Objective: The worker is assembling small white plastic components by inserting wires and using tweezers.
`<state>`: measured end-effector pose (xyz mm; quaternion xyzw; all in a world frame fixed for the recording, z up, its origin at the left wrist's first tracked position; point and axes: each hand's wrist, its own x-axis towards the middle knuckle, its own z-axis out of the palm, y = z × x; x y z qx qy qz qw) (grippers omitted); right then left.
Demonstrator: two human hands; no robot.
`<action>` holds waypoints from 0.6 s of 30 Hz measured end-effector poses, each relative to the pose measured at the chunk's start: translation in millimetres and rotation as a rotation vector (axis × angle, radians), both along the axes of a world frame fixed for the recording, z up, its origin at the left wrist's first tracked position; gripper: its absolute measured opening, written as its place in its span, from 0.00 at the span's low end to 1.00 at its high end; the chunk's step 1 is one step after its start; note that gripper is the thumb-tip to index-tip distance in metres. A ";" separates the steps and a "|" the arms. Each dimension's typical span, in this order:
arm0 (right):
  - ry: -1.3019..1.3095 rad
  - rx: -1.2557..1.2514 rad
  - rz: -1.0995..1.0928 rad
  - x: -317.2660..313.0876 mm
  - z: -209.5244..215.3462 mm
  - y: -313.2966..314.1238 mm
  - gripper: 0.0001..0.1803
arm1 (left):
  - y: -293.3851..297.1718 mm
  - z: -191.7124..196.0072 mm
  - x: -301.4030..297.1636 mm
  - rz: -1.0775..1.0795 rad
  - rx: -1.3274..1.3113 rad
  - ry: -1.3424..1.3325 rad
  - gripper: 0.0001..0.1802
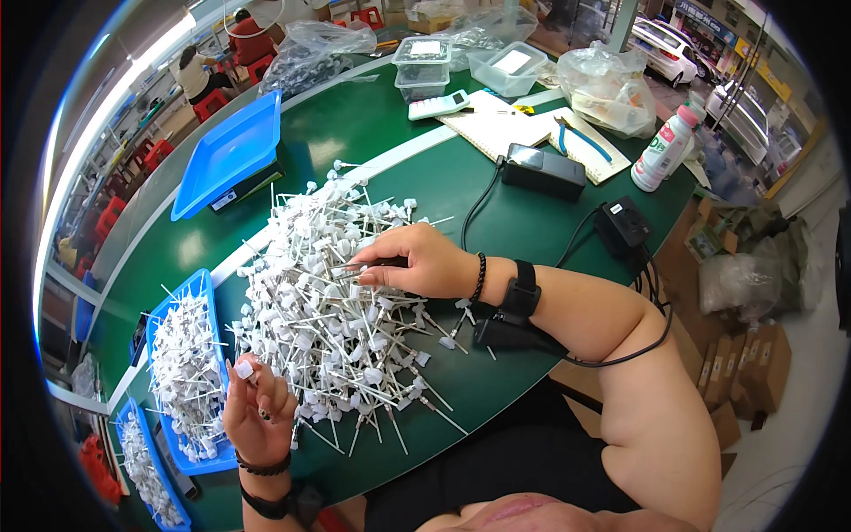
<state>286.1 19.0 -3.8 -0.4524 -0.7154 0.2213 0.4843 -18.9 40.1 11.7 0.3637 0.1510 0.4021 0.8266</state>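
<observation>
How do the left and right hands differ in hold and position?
The left hand pinches a small white piece; the right hand grips a slim dark tool. Left is near a filled blue tray; right reaches over the white pile. Both wear beaded bracelets.

Green counter [527,232] carries a loose heap [328,301] of white-ended, thin-stemmed parts. Right grip [430,262] holds dark tweezers [390,262] over the heap. Left grip [260,403] pinches one white part [245,370] beside a filled blue tray [206,464]. Blue-handled pliers [585,139] lie near a bottle [660,155].
</observation>
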 end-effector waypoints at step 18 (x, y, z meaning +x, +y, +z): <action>0.058 -0.057 -0.021 -7.5 7.4 -2.0 0.10 | 3.3 -1.7 -6.7 -0.111 -0.002 -0.008 0.17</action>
